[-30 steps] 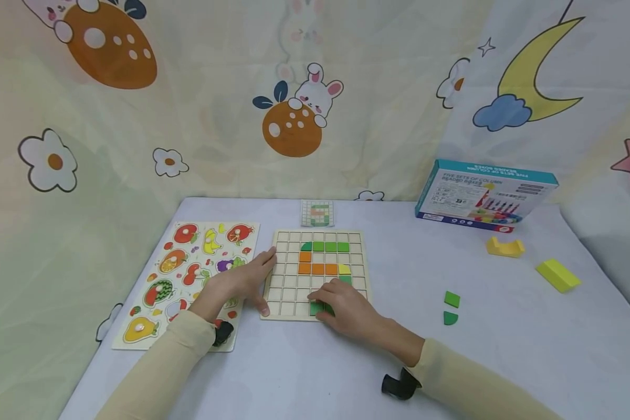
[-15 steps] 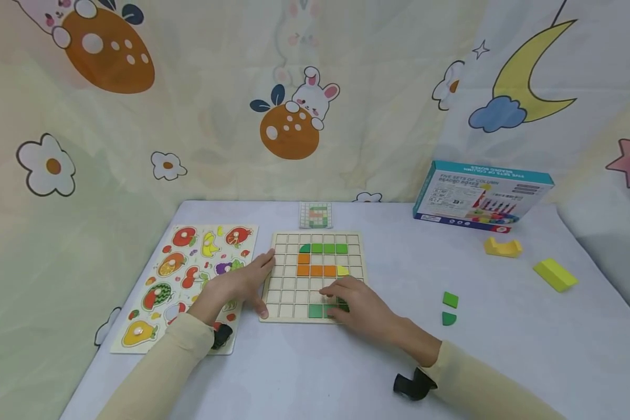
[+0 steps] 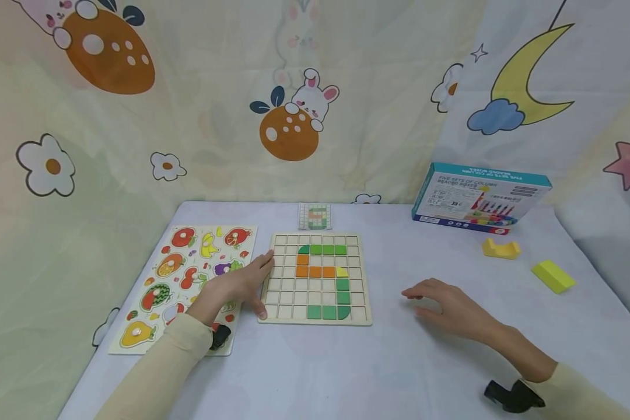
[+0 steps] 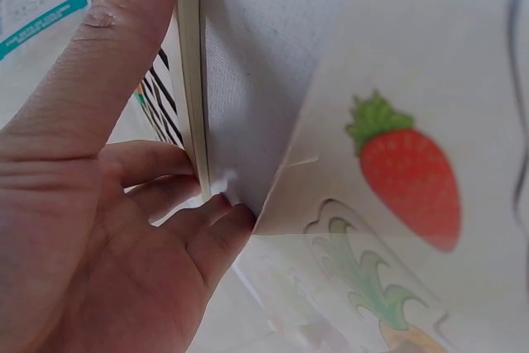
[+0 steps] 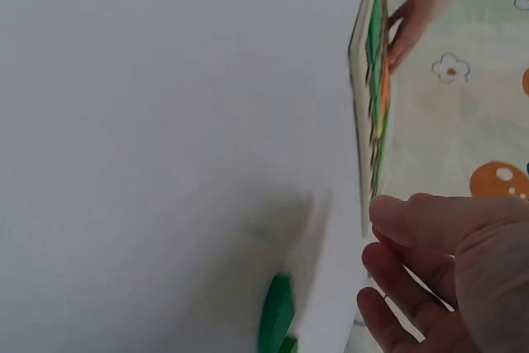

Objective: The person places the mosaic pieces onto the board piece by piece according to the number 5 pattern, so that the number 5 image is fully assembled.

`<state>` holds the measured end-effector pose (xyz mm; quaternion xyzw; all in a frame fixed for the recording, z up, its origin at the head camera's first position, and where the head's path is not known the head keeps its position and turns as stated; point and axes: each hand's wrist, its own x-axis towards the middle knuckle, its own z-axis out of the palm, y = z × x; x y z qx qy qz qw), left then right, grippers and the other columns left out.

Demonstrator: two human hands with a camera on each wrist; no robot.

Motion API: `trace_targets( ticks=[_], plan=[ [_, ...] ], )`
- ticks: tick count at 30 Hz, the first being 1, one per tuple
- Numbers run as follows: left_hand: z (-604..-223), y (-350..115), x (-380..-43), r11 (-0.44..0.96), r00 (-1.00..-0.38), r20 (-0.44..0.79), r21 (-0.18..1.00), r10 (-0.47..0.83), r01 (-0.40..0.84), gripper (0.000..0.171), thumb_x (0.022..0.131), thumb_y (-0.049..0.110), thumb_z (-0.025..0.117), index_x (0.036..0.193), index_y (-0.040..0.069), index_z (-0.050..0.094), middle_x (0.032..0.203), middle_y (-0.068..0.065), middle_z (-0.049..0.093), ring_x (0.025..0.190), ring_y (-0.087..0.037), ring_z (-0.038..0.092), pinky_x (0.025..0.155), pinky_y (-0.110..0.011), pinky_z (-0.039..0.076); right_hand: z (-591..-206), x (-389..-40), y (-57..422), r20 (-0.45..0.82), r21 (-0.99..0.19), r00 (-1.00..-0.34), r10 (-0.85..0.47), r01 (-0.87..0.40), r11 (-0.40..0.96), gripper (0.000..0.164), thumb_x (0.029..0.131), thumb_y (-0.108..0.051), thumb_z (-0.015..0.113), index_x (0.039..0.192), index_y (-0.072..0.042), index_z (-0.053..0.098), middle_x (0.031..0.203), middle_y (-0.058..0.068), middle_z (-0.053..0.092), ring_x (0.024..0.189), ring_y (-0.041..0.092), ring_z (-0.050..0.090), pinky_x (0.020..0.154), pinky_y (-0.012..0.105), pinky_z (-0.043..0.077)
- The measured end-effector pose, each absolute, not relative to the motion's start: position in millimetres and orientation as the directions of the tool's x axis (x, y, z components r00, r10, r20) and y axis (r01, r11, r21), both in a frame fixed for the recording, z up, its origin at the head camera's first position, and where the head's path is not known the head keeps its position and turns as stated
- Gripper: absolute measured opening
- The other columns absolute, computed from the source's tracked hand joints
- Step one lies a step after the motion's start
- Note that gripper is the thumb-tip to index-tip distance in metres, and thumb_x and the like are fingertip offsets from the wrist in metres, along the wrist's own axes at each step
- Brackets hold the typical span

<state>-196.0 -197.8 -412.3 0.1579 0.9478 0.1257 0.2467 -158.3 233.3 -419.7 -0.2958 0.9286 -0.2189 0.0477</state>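
A wooden grid board (image 3: 284, 296) lies mid-table, with green, orange and yellow tiles set in a bent path. Its lower right turn ends in a rounded dark green tile (image 3: 343, 313). My left hand (image 3: 234, 290) rests against the board's left edge, thumb and fingers spread along it; the left wrist view has the thumb right at that edge. To the right of the board, my right hand (image 3: 454, 309) hovers over the cloth, fingers loosely bent and holding nothing. Below its fingers, the right wrist view has a dark green rounded tile (image 5: 276, 313) and part of a green tile (image 5: 288, 345); the hand hides both from the head view.
A fruit puzzle board (image 3: 163, 326) lies under the left forearm. Behind the grid board is a small pattern card (image 3: 315, 216). At right stand a printed box (image 3: 480, 198), a yellow curved block (image 3: 501, 249) and a yellow-green block (image 3: 553, 276).
My right hand has left the board's lower right corner and moved right, over the loose green tiles. The rounded corner tile and green column are uncovered. My left hand stays put.
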Motion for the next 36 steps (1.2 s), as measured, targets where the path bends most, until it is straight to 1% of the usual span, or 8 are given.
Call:
trace_targets(
  ticks=[3, 7, 17, 22, 25, 27, 31, 36],
  plan=[
    [-412.3, -198.2, -195.7, 0.916, -0.828, -0.425, 0.321, 0.366, 0.24, 0.122, 0.064, 0.035, 0.09, 0.156, 0.006, 0.014, 0.165, -0.008, -0.002, 0.152, -0.032, 0.004, 0.119, -0.049, 0.025, -420.1, -149.7, 263.5, -0.04, -0.397, -0.816, -0.577, -0.517, 0.758, 0.04, 0.082, -0.01, 0.074, 0.121, -0.018, 0.067, 0.117, -0.005, 0.066, 0.107, 0.019, 0.061, 0.089, 0.038, 0.056],
    [-412.3, -198.6, -195.9, 0.916, -0.827, -0.425, 0.316, 0.369, 0.247, 0.123, 0.064, 0.036, 0.089, 0.156, 0.006, 0.014, 0.165, -0.008, -0.003, 0.152, -0.032, 0.005, 0.119, -0.049, 0.025, -423.5, -139.2, 285.8, -0.094, -0.356, -0.814, -0.573, -0.51, 0.783, 0.04, 0.082, -0.01, 0.073, 0.119, -0.021, 0.067, 0.118, -0.004, 0.066, 0.109, 0.023, 0.06, 0.089, 0.041, 0.055],
    [-412.1, -198.7, -195.4, 0.917, -0.825, -0.43, 0.316, 0.366, 0.242, 0.122, 0.065, 0.035, 0.089, 0.156, 0.006, 0.013, 0.165, -0.009, -0.003, 0.152, -0.032, 0.004, 0.119, -0.049, 0.025, -429.9, -136.0, 289.9, -0.019, -0.335, -0.812, -0.583, -0.544, 0.769, 0.04, 0.079, -0.007, 0.075, 0.117, -0.018, 0.068, 0.114, -0.004, 0.068, 0.106, 0.023, 0.063, 0.088, 0.04, 0.055],
    [-409.8, -196.8, -195.3, 0.917, -0.823, -0.433, 0.317, 0.367, 0.241, 0.121, 0.065, 0.035, 0.089, 0.156, 0.006, 0.013, 0.165, -0.008, -0.004, 0.152, -0.031, 0.003, 0.12, -0.049, 0.025, -428.0, -137.3, 289.1, 0.01, -0.362, -0.814, -0.58, -0.544, 0.757, 0.04, 0.078, -0.01, 0.078, 0.117, -0.017, 0.069, 0.112, -0.005, 0.069, 0.102, 0.016, 0.063, 0.085, 0.034, 0.057],
    [-408.8, -196.7, -195.2, 0.918, -0.824, -0.433, 0.314, 0.365, 0.241, 0.121, 0.066, 0.035, 0.089, 0.156, 0.006, 0.013, 0.165, -0.008, -0.004, 0.152, -0.031, 0.004, 0.12, -0.048, 0.025, -424.8, -140.4, 284.3, 0.04, -0.39, -0.823, -0.567, -0.535, 0.749, 0.042, 0.078, -0.013, 0.079, 0.118, -0.017, 0.069, 0.11, -0.006, 0.069, 0.099, 0.01, 0.063, 0.083, 0.029, 0.058],
    [-408.1, -196.6, -195.0, 0.918, -0.824, -0.433, 0.313, 0.365, 0.242, 0.121, 0.066, 0.035, 0.089, 0.156, 0.006, 0.012, 0.165, -0.008, -0.004, 0.152, -0.031, 0.004, 0.12, -0.048, 0.025, -421.8, -143.7, 277.7, 0.049, -0.417, -0.83, -0.556, -0.523, 0.744, 0.043, 0.078, -0.012, 0.079, 0.12, -0.016, 0.068, 0.11, -0.006, 0.069, 0.098, 0.008, 0.063, 0.083, 0.028, 0.058],
    [-407.6, -196.2, -194.6, 0.917, -0.823, -0.434, 0.319, 0.366, 0.24, 0.122, 0.066, 0.035, 0.088, 0.156, 0.006, 0.012, 0.165, -0.008, -0.004, 0.152, -0.031, 0.003, 0.12, -0.048, 0.024, -416.8, -151.8, 255.1, 0.048, -0.461, -0.841, -0.538, -0.497, 0.735, 0.046, 0.079, -0.01, 0.078, 0.123, -0.014, 0.066, 0.11, -0.005, 0.07, 0.097, 0.011, 0.064, 0.085, 0.032, 0.057],
    [-407.7, -195.7, -194.1, 0.916, -0.822, -0.435, 0.321, 0.367, 0.239, 0.122, 0.065, 0.035, 0.088, 0.156, 0.006, 0.013, 0.165, -0.009, -0.004, 0.152, -0.031, 0.003, 0.12, -0.048, 0.025, -413.1, -165.1, 215.2, 0.056, -0.5, -0.831, -0.554, -0.503, 0.705, 0.047, 0.08, -0.007, 0.077, 0.125, -0.011, 0.064, 0.11, -0.002, 0.07, 0.097, 0.017, 0.065, 0.086, 0.037, 0.057]
  ],
)
